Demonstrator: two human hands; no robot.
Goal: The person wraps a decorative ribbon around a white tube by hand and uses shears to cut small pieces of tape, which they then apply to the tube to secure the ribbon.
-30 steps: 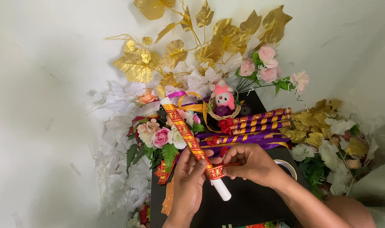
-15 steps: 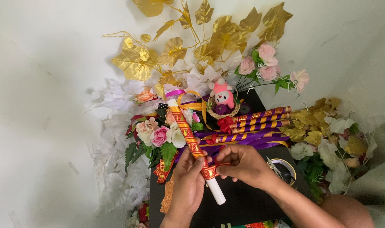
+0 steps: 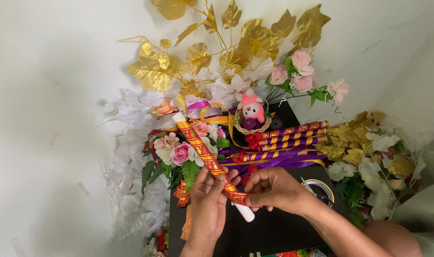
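A white stick [image 3: 244, 212] lies slantwise over a black board [image 3: 274, 233], most of it wrapped in red-and-gold patterned ribbon [image 3: 200, 148]. My left hand [image 3: 208, 204] grips the stick near its lower end. My right hand [image 3: 274, 189] pinches the loose ribbon end right beside the stick's bare white tip. Both hands touch the same stick.
Three purple-and-gold wrapped sticks [image 3: 293, 135] lie to the right, above loose purple ribbon. A small pink doll [image 3: 252, 108] sits in a wicker basket. Gold leaves [image 3: 236, 52], pink flowers [image 3: 298, 71], white flowers [image 3: 126, 190] and a tape roll [image 3: 319, 189] surround the board.
My right hand has wound the ribbon further down the stick, so less white tip shows. Both hands have shifted slightly downward.
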